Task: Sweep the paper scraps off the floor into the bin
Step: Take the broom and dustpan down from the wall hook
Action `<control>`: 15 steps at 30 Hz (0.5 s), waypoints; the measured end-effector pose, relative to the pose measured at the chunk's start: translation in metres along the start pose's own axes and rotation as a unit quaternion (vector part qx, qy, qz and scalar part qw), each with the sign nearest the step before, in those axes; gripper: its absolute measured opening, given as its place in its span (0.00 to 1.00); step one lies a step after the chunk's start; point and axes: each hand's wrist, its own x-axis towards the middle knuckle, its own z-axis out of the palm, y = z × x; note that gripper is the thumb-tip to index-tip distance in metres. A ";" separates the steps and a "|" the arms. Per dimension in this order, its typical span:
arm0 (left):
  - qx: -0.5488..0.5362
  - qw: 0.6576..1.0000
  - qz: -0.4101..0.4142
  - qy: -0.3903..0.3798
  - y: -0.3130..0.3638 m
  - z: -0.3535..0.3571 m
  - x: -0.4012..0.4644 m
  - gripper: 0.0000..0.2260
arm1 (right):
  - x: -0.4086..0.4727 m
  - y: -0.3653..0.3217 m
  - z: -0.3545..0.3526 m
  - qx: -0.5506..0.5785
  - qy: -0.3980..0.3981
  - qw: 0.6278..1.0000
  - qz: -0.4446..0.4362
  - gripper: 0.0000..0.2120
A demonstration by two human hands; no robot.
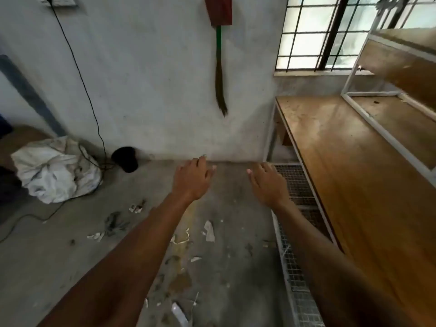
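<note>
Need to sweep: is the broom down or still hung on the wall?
Hung: the broom hangs bristles-down on the wall, above the floor, in neither hand.

Both bare forearms reach forward from the lower edge of the view and draw closer together toward the hands, the left one coming up from the lower left corner, the right one from the lower right. The left hand (192, 179) is held palm down with its back to the camera, fingers loosely extended and slightly spread, gripping nothing. The right hand (267, 182) sits level with it and just apart, also palm down, fingers relaxed and pointing ahead, thumb toward the left hand, holding nothing.
</note>
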 end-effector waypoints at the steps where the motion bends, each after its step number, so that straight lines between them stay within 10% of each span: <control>1: -0.007 1.000 -0.008 -0.019 0.000 0.007 0.000 0.27 | -0.003 0.001 0.008 0.000 -0.008 1.000 0.003 0.25; 15: -0.045 0.990 -0.032 -0.131 -0.029 0.136 0.078 0.23 | 0.038 0.018 0.148 0.015 -0.100 0.994 0.050 0.26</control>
